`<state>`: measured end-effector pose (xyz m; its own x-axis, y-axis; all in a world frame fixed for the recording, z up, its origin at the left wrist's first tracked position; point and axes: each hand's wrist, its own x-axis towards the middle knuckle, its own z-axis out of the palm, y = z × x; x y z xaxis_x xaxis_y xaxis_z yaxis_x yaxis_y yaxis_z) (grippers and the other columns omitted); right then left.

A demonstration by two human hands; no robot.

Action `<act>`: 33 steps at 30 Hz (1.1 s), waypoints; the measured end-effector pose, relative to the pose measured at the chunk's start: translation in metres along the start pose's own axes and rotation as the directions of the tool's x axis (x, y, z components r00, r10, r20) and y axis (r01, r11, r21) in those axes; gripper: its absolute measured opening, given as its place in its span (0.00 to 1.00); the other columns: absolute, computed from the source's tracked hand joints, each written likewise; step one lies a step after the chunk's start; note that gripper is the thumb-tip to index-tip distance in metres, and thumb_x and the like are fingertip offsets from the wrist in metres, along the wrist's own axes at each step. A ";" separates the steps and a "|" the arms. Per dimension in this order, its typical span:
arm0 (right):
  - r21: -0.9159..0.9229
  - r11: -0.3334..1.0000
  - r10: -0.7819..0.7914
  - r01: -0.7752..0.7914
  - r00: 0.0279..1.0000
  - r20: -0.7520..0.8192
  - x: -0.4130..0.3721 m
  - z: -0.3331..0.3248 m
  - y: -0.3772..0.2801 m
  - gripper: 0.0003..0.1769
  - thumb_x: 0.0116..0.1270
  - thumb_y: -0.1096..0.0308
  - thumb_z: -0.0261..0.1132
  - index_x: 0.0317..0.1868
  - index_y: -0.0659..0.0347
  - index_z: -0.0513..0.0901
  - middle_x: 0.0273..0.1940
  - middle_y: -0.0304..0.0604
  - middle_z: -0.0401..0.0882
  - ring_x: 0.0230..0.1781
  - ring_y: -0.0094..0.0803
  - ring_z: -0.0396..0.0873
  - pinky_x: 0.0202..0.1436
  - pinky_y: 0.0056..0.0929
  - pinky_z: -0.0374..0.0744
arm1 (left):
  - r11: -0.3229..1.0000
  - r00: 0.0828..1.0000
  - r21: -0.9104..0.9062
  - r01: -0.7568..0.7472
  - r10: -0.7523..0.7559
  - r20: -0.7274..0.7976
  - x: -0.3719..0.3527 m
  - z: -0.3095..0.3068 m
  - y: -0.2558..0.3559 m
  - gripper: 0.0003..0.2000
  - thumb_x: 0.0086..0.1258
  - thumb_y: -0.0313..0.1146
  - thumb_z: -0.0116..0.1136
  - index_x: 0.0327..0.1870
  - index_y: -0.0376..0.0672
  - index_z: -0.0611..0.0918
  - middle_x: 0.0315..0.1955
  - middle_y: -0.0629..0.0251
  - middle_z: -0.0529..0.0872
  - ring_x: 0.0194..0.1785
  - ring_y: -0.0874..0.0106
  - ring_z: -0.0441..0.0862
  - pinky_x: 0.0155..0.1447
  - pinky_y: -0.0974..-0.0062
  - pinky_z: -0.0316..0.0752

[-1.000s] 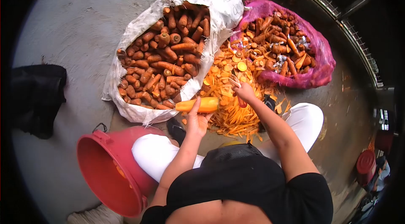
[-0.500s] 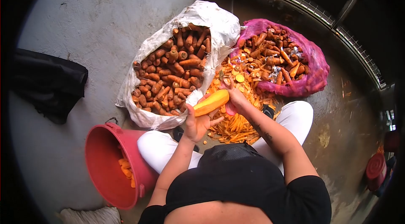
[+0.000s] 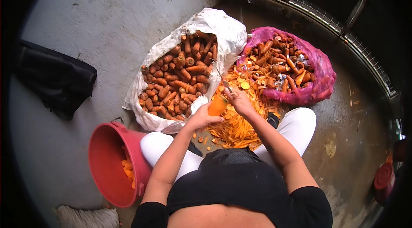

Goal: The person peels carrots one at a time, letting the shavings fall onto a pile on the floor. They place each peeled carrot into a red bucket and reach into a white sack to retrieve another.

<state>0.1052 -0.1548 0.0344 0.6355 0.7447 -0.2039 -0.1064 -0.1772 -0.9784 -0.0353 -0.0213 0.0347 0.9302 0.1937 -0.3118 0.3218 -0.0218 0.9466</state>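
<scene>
My left hand (image 3: 204, 117) is wrapped around a peeled orange carrot (image 3: 218, 105), its end pointing up toward my right hand. In my right hand (image 3: 238, 101) is a slim knife (image 3: 226, 84), its thin blade pointing up and left, close beside the carrot. Below both hands lies a heap of carrot peelings (image 3: 234, 131). Just beyond my left hand, a white sack (image 3: 221, 24) lies open, full of unpeeled carrots (image 3: 180, 73). To its right, a pink mesh sack (image 3: 325, 73) holds carrots and cut carrot ends.
A red bucket (image 3: 101, 165) lies tipped by my left knee, with some peeled carrots (image 3: 128, 170) inside. Black cloth (image 3: 56, 77) hangs at the left. A pale sack (image 3: 88, 218) sits at the bottom left, and a red container (image 3: 384, 178) stands far right.
My left fingers have closed around the carrot, which has turned from lying lengthwise to pointing upward. My right hand has come off its end and shifted slightly, knife still held.
</scene>
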 end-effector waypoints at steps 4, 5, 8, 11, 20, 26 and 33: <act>0.034 0.995 -0.095 0.095 0.995 -0.011 0.012 -0.016 0.058 0.16 0.69 0.55 0.62 0.47 0.59 0.81 0.33 0.35 0.79 0.33 0.20 0.72 0.39 0.23 0.72 | 0.921 0.961 0.389 0.017 0.092 -0.259 -0.008 -0.008 0.022 0.28 0.50 0.37 0.70 0.55 0.42 0.76 0.42 0.61 0.86 0.44 0.65 0.85 0.51 0.68 0.76; 0.057 0.992 -0.116 0.116 0.993 -0.001 0.013 -0.016 0.068 0.16 0.69 0.56 0.63 0.47 0.59 0.81 0.32 0.35 0.79 0.33 0.19 0.72 0.39 0.23 0.71 | 0.871 0.955 0.486 0.067 0.085 -0.284 -0.009 -0.010 0.027 0.27 0.50 0.38 0.69 0.54 0.43 0.76 0.41 0.58 0.86 0.45 0.62 0.84 0.50 0.66 0.76; 0.038 0.995 -0.088 0.091 0.993 -0.076 -0.002 -0.013 0.053 0.17 0.62 0.56 0.69 0.46 0.58 0.83 0.28 0.34 0.80 0.27 0.19 0.73 0.34 0.23 0.72 | 0.714 0.934 0.685 0.141 0.134 -0.332 -0.015 -0.011 0.044 0.21 0.53 0.40 0.65 0.47 0.44 0.76 0.38 0.52 0.86 0.44 0.53 0.83 0.46 0.57 0.76; -0.125 0.983 -0.155 0.137 0.976 -0.155 -0.013 -0.010 0.049 0.19 0.58 0.54 0.73 0.45 0.56 0.85 0.26 0.36 0.81 0.23 0.23 0.76 0.31 0.25 0.73 | 0.612 0.923 0.775 0.155 0.190 -0.334 -0.016 -0.014 0.044 0.20 0.53 0.39 0.66 0.47 0.44 0.76 0.38 0.53 0.86 0.44 0.53 0.83 0.46 0.56 0.75; -0.310 0.925 -0.264 0.220 0.958 -0.109 -0.036 0.005 0.026 0.21 0.60 0.54 0.69 0.53 0.49 0.83 0.35 0.47 0.85 0.35 0.38 0.84 0.39 0.31 0.78 | 0.492 0.883 0.853 0.173 0.306 -0.356 -0.012 -0.019 0.036 0.17 0.55 0.36 0.65 0.41 0.39 0.74 0.36 0.52 0.84 0.43 0.53 0.82 0.44 0.56 0.76; -0.259 0.911 -0.351 0.320 0.932 -0.084 -0.037 0.008 0.032 0.15 0.65 0.65 0.66 0.50 0.59 0.83 0.32 0.42 0.83 0.32 0.22 0.79 0.38 0.24 0.77 | 0.324 0.819 0.933 0.159 0.484 -0.308 -0.007 -0.022 0.024 0.17 0.53 0.29 0.65 0.42 0.39 0.73 0.36 0.55 0.82 0.42 0.54 0.82 0.44 0.59 0.77; -0.268 0.917 -0.327 0.297 0.942 -0.075 -0.042 0.016 0.029 0.13 0.70 0.61 0.63 0.48 0.60 0.83 0.29 0.42 0.80 0.28 0.23 0.77 0.35 0.25 0.76 | 0.193 0.771 0.965 0.176 0.583 -0.257 -0.002 -0.024 0.018 0.17 0.53 0.29 0.65 0.44 0.39 0.74 0.36 0.57 0.80 0.43 0.57 0.81 0.45 0.63 0.76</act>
<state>0.0632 -0.1814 0.0138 0.6906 0.7114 0.1301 0.2961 -0.1140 -0.9483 -0.0356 0.0011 0.0539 0.8593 0.3883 0.3329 0.3958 -0.9171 0.0480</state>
